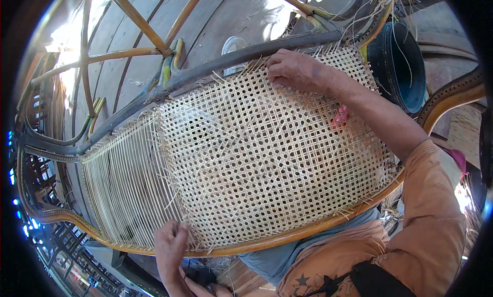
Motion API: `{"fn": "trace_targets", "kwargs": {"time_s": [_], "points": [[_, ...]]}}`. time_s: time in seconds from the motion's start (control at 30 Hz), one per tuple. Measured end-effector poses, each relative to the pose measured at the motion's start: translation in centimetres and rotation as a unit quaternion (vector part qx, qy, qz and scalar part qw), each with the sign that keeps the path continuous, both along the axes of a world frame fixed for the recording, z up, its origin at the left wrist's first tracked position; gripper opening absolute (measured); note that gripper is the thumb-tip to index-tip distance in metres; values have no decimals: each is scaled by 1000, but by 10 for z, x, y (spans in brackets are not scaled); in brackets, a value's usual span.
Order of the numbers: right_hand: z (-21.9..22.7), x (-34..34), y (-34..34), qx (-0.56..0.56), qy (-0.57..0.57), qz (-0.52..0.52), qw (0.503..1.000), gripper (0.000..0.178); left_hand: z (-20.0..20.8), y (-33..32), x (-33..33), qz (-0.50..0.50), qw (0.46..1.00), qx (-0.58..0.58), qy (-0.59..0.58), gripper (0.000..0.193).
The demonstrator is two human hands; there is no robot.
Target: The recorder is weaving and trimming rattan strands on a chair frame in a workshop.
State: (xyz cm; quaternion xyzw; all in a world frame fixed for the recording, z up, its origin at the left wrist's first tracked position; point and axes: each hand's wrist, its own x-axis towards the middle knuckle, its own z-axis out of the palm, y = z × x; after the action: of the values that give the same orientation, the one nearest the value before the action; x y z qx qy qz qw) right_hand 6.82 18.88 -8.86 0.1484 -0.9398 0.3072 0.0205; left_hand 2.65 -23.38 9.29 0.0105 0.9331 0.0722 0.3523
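A pale cane seat panel stretches across a curved wooden frame. Its right and middle part is an open lattice of crossed strands, while at the left only parallel cane strands span the frame. At the near edge, where lattice meets bare strands, my left hand is closed with fingers pinched together; any strand in them is too small to make out. My right hand rests at the far edge of the lattice, fingers curled closed over the cane, and what they grip is hidden. Loose strand ends stick out along the lattice's left border.
A dark bucket with a blue inside stands at the right. Bamboo-like poles cross beyond the frame, above wooden floorboards. A white round container sits behind the far rail. Loose cane scraps hang at the top right.
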Motion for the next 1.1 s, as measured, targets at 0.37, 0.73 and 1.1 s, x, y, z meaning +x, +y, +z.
{"fn": "trace_targets", "kwargs": {"time_s": [0.37, 0.73, 1.1], "points": [[162, 10, -143, -230, -108, 113, 961, 23, 68, 33, 13, 4, 961, 269, 61, 32], [171, 13, -86, -329, -24, -166, 929, 18, -105, 224, -21, -44, 846, 472, -242, 20], [75, 14, -80, -83, -328, -208, 918, 21, -82, 198, -44, -389, 920, -50, 4, 22]]}}
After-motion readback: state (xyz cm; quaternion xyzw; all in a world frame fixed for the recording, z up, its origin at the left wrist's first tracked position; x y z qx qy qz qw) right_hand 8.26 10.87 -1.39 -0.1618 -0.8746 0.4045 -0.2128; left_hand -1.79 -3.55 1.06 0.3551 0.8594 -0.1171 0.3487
